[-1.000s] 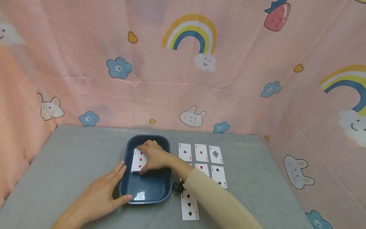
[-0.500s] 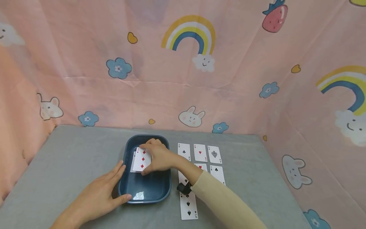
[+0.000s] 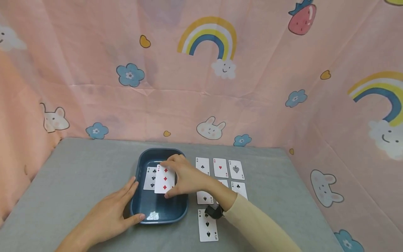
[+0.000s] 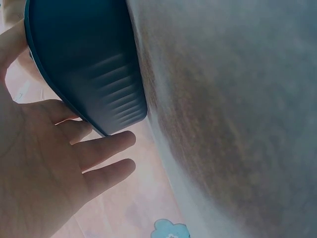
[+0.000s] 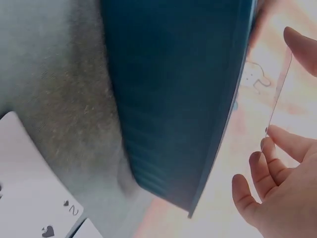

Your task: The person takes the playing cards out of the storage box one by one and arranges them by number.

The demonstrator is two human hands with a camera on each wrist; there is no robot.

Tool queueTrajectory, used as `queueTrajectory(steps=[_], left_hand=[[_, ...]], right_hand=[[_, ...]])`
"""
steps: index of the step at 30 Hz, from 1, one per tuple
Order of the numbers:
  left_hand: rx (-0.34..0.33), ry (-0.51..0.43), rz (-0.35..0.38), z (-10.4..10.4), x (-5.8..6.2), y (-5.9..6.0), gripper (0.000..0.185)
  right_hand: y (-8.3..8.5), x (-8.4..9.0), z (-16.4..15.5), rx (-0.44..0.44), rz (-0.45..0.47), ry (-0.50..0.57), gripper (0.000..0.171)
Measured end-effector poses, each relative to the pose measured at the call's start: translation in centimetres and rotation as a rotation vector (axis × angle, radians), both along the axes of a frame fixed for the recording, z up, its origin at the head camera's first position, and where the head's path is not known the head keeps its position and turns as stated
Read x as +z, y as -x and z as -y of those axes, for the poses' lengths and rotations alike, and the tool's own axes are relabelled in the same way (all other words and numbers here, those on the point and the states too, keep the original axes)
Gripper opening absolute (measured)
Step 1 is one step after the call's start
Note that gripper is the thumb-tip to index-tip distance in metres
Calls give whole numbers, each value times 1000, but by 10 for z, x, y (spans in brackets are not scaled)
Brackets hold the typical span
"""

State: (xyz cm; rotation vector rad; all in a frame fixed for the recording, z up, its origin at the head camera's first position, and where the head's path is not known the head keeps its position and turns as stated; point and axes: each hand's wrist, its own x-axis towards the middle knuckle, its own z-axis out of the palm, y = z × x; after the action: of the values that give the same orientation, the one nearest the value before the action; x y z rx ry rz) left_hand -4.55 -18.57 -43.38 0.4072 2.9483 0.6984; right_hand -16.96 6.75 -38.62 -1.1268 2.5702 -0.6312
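My right hand (image 3: 185,176) pinches the three of diamonds (image 3: 163,180) by its top and bottom edges, over the right half of the dark blue tray (image 3: 160,208). The right wrist view shows that playing card (image 5: 279,94) edge-on, between thumb and fingertips, above the tray's rim. A card with black clubs (image 3: 149,178) lies face up inside the tray, partly covered by the held card. At the tray's left side rests my left hand (image 3: 110,213), fingers extended against the rim and thumb at the near corner. In the left wrist view, its fingers (image 4: 106,148) touch the tray's outer wall (image 4: 94,59).
Right of the tray lie face-up cards in rows: ace of clubs (image 3: 202,165), ace of hearts (image 3: 220,168) and ace of spades (image 3: 236,170) at the back. Twos lie before them, partly hidden by my forearm. Nearest is the three of spades (image 3: 207,225).
My right hand has drawn the three of diamonds off the cards in the tray and moved it rightward, uncovering the clubs card beneath. The left hand has stayed on the tray.
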Motion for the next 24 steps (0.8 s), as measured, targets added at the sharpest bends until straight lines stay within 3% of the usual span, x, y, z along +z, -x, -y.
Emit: queueTrajectory(steps=[11, 24], left_hand=[[20, 12, 18, -3, -1, 0, 113], [21, 15, 11, -3, -2, 1, 114]], right_hand=[[-10, 3, -30, -31, 62, 49, 94], [-19, 0, -64, -63, 67, 62, 93]])
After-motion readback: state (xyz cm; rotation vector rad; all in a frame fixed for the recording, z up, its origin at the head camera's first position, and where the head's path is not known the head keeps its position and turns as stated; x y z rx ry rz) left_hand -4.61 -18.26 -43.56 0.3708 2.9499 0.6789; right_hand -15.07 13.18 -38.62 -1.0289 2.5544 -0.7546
